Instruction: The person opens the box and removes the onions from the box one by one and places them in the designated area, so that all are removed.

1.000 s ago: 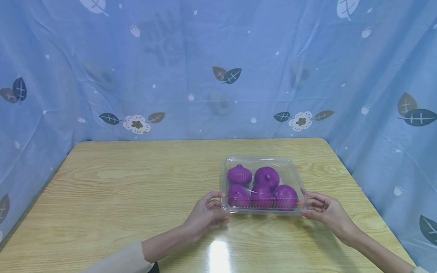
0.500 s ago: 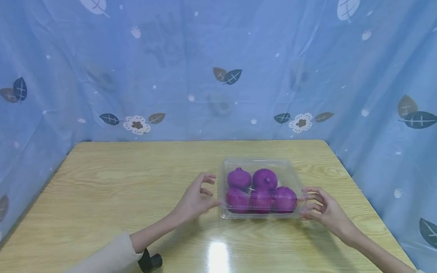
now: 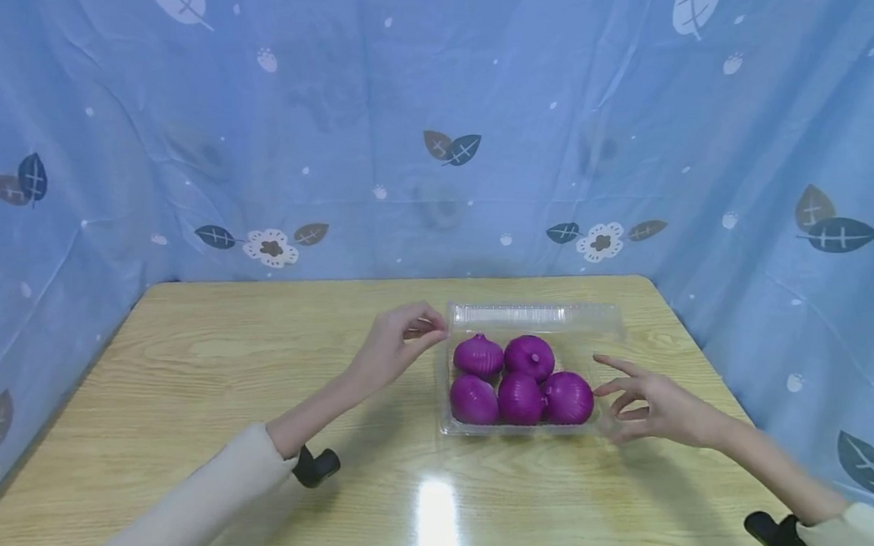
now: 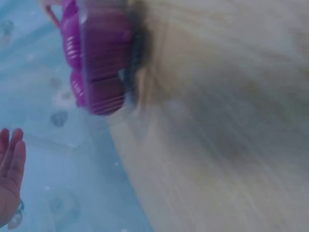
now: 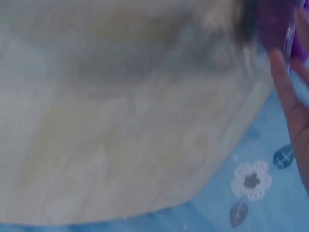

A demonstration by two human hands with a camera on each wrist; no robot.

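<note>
Left hand (image 3: 395, 347): my fingertips and thumb almost meet; I can't tell if they pinch the lid (image 3: 509, 314).
Clear box (image 3: 517, 429): on the table (image 3: 252, 353), nearer its right edge.
Onions (image 3: 522, 398): five, purple, inside.
Right hand (image 3: 657, 409): my fingers spread beside the box.

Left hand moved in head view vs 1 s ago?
Yes: the left hand has moved away from the wearer, closer to the far edge of the table.
</note>
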